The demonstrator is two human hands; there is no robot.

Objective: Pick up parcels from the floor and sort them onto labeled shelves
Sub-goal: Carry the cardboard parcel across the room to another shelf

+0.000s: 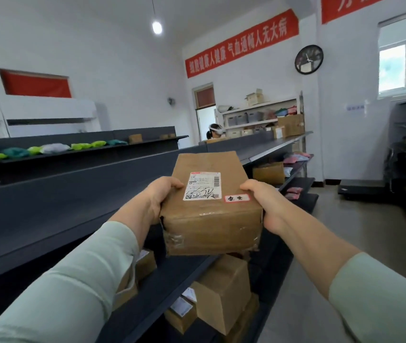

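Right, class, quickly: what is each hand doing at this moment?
Left hand: closed on the cardboard parcel's left side.
Right hand: closed on its right side.

Cardboard parcel (211,206) between both hands

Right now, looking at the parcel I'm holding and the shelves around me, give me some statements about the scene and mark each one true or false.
1. Both hands hold the cardboard parcel, left hand and right hand on opposite sides. True.
2. The parcel's top is blank. False: it carries a white shipping label and a red-bordered sticker.
3. Cardboard boxes sit on the shelf below the parcel. True.
4. The wall clock is square. False: it is round.
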